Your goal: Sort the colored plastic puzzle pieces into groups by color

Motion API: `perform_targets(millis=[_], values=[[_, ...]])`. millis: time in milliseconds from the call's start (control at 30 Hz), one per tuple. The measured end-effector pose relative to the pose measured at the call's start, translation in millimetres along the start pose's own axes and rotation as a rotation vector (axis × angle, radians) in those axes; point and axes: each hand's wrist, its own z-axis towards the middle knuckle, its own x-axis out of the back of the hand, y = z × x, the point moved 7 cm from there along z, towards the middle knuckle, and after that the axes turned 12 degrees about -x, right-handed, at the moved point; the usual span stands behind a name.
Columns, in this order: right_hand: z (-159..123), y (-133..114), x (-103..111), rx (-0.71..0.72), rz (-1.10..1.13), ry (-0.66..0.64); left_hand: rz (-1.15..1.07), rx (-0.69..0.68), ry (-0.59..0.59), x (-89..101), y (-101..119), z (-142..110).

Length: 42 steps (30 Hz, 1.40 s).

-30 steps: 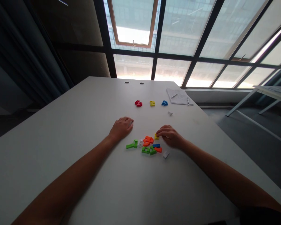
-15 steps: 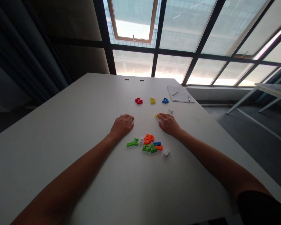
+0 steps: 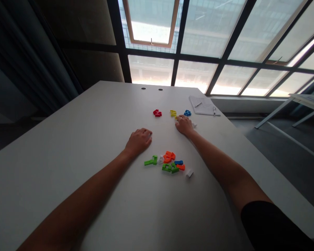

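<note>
My right hand (image 3: 184, 124) reaches toward the far part of the table, its fingertips closed on a small yellow plastic block (image 3: 176, 118). Just beyond them lies a little yellow block cluster (image 3: 173, 112); the blue block cluster (image 3: 187, 112) is close on the right. A white block (image 3: 194, 125) sits beside that hand, partly hidden by it. My left hand (image 3: 139, 140) rests on the table, thumb apart from loosely bent fingers, with nothing visible in it. Nearer me are green blocks (image 3: 166, 167), orange blocks (image 3: 169, 156), a dark blue block (image 3: 178, 162) and white block (image 3: 189, 173).
A red block cluster (image 3: 157, 113) lies left of the yellow one on the white table (image 3: 115, 115). Paper sheets (image 3: 204, 105) with pens on them are at the far right. Windows stand behind the table, and another table (image 3: 307, 101) is off to the right.
My right hand has moved forward, carrying the yellow block up to the yellow cluster. My left hand stays resting in place. The view has shifted slightly.
</note>
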Motion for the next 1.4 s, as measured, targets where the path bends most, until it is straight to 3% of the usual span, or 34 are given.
perform_targets(millis=[467, 700, 967, 1200, 1400], values=[[10.1, -9.0, -3.0, 0.010, -0.001, 0.001, -0.009, 0.008, 0.005, 0.8, 0.2, -0.9], [-5.9, -5.5, 1.5, 0.012, 0.103, 0.082, -0.024, 0.003, 0.008, 1.4, 0.8, -0.6], [-49.1, -5.4, 7.2, 0.150, 0.073, 0.009, -0.028, -0.010, 0.003, -1.7, -0.7, -2.0], [-128.2, -5.9, 42.6, 0.505, 0.549, 0.026, -0.025, -0.019, 0.005, -1.2, -1.3, -2.0], [-174.0, -11.4, 58.3, 0.736, 0.739, -0.146, -0.010, -0.030, 0.010, -2.6, -2.5, -1.7]])
